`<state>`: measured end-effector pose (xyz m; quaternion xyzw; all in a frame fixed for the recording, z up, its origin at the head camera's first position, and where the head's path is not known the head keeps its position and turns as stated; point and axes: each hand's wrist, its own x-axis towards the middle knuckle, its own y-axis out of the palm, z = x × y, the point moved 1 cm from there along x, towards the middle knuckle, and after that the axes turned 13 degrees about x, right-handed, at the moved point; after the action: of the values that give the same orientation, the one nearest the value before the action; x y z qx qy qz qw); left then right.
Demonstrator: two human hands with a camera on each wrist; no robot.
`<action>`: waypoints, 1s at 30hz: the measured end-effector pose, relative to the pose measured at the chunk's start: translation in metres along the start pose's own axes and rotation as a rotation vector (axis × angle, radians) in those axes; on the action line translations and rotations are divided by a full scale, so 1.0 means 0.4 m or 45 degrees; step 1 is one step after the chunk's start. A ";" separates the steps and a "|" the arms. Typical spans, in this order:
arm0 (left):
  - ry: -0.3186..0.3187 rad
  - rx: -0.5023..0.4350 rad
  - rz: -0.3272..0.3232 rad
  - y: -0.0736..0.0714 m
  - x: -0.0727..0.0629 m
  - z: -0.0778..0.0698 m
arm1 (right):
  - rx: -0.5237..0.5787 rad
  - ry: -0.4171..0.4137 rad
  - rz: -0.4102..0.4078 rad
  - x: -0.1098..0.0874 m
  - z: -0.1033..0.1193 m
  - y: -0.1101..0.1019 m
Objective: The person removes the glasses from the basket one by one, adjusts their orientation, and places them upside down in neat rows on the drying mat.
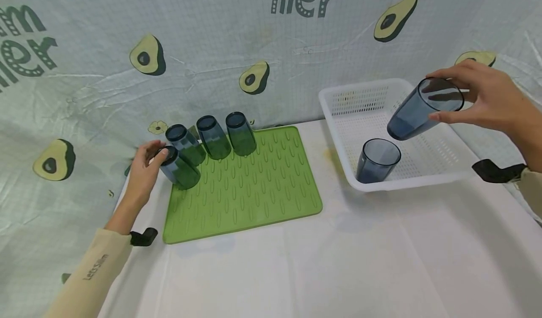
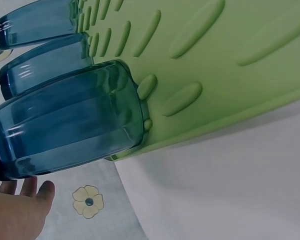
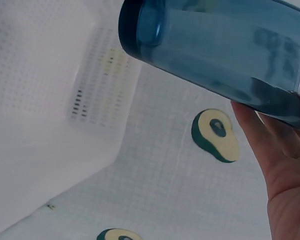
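Observation:
On the left side of the green mat (image 1: 245, 186), an upside-down blue-tinted drinking glass (image 1: 181, 170) stands with its base up. My left hand (image 1: 144, 167) is at that base, thumb near its top; in the left wrist view the fingertips (image 2: 46, 190) lie just beside the glass (image 2: 70, 122), not wrapped round it. Over the white basket (image 1: 334, 134), my right hand (image 1: 487, 97) grips another glass (image 1: 419, 111) near its rim, tilted with the mouth up and toward the hand. The right wrist view shows fingers (image 3: 255, 130) under this glass (image 3: 215, 50).
Several more glasses (image 1: 241, 134) stand upside down along the mat's back edge. One glass (image 1: 378, 160) is upright in the basket's front left corner. A white cloth (image 1: 271, 271) covers the table, and an avocado-print sheet (image 1: 203, 40) hangs behind it.

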<state>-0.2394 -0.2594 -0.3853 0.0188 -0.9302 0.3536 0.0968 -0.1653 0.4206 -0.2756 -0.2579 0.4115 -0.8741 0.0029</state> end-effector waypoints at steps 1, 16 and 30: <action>0.007 0.000 -0.009 0.000 0.001 -0.003 | -0.001 -0.011 -0.014 0.001 0.005 -0.001; 0.293 0.215 -0.128 -0.011 0.008 -0.077 | 0.022 -0.131 -0.109 0.005 0.059 0.025; 0.583 0.289 -0.023 0.026 -0.016 -0.168 | 0.029 -0.255 -0.108 0.029 0.092 0.044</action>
<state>-0.2229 -0.2074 -0.3440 -0.0425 -0.8381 0.4500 0.3055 -0.1625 0.3801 -0.2638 -0.3611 0.3879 -0.8480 0.0101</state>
